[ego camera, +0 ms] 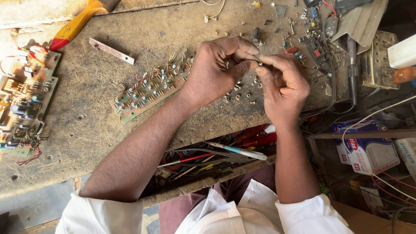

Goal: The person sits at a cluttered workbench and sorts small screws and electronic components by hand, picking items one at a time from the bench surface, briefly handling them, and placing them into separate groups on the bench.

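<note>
My left hand [216, 69] and my right hand [284, 86] meet fingertip to fingertip over a worn wooden workbench [86, 108]. Between the pinched fingers sits a tiny component [259, 62], too small to identify; both hands appear to grip it. A green circuit board [149, 89] full of small parts and wires lies just under and left of my left hand. Small loose screws and bits [236, 96] are scattered on the bench below my hands.
Another wired circuit board [24, 95] lies at the left edge. A yellow-handled brush [76, 24] and a metal strip [112, 50] rest at upper left. An open drawer [216, 158] holds screwdrivers and wires. Parts, cables and boxes [368, 147] crowd the right.
</note>
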The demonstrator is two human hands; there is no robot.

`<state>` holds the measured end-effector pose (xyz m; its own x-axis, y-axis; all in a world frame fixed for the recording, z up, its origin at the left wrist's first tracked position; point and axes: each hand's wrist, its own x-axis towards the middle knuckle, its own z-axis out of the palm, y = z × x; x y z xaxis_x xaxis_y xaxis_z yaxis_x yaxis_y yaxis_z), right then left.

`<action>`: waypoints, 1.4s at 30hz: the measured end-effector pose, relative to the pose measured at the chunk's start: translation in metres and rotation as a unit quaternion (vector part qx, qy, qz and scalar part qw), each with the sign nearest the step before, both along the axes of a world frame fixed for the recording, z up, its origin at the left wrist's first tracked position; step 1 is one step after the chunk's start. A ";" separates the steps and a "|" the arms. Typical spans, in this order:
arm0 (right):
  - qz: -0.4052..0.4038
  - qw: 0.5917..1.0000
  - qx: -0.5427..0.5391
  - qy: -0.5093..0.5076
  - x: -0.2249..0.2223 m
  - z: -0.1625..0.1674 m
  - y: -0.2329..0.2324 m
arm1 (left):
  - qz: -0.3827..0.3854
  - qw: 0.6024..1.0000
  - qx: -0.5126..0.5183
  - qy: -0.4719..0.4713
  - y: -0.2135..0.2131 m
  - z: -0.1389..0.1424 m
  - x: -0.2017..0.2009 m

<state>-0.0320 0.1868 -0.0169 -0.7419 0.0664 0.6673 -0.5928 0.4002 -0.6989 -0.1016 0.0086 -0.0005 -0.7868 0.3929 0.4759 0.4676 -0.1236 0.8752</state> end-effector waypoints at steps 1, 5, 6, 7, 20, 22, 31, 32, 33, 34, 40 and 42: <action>-0.011 1.000 0.011 0.002 0.000 0.000 0.000 | -0.003 1.000 0.000 0.003 0.000 0.000 0.000; -0.003 1.000 0.002 -0.012 0.001 0.001 0.000 | -0.037 0.999 0.012 0.033 -0.002 -0.001 -0.001; -0.020 1.000 0.021 -0.007 0.001 0.002 0.000 | -0.038 0.998 0.010 0.046 -0.002 -0.001 -0.001; -0.038 0.998 0.040 -0.002 0.001 0.003 0.000 | -0.039 0.998 0.008 0.058 -0.003 -0.001 -0.001; -0.095 0.972 0.158 0.145 0.003 0.012 -0.009 | -0.108 0.992 0.005 -0.068 -0.002 0.002 -0.001; -0.107 0.976 0.145 0.127 0.006 0.012 -0.009 | -0.080 0.994 -0.050 -0.046 -0.002 0.001 -0.002; -0.097 0.995 0.008 0.031 0.001 -0.001 -0.001 | 0.131 0.982 -0.050 0.130 -0.011 -0.006 -0.021; -0.099 0.995 0.024 0.024 0.000 -0.001 0.001 | 0.170 0.973 -0.066 0.139 -0.012 -0.007 -0.022; -0.103 0.991 0.086 0.022 -0.002 0.000 0.004 | 0.181 0.971 -0.082 0.134 -0.013 -0.007 -0.023; -0.106 0.983 0.149 0.019 -0.004 0.003 0.007 | 0.193 0.968 -0.097 0.127 -0.013 -0.007 -0.024; -0.108 0.959 0.263 -0.012 -0.003 0.012 0.003 | 0.230 0.949 -0.140 0.164 -0.011 -0.008 -0.023; -0.095 0.973 0.207 -0.032 -0.001 0.016 0.004 | 0.230 0.944 -0.145 0.188 -0.011 -0.009 -0.021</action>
